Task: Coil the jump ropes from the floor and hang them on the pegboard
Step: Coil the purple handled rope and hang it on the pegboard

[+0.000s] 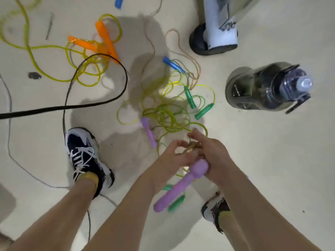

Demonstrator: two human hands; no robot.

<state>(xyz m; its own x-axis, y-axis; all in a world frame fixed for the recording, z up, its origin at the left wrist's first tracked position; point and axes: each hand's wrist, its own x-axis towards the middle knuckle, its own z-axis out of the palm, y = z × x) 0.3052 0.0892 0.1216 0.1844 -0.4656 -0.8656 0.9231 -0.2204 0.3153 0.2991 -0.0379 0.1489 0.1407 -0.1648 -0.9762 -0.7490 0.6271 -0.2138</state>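
Observation:
Several jump ropes lie tangled on the pale floor. My right hand (pixel 210 156) grips a purple handle (pixel 179 187) by its thick end, and the handle points down and left. My left hand (pixel 174 154) pinches the yellow-green cord (pixel 190 149) that is wound between both hands. That cord runs up into a heap of loops (pixel 168 115) where the second purple handle (pixel 149 131) lies. Two green handles (pixel 197 104) rest at the heap's right, a blue handle (pixel 173 64) above it. Two orange handles (pixel 103 42) with yellow cord lie at upper left.
A large dark water bottle (pixel 266 87) lies on its side at right. A white wheeled base (pixel 215 31) stands at top right. A black cable (pixel 72 105) loops across the left. My shoes (pixel 87 156) flank the ropes. More green handles (pixel 176 201) lie under my hands.

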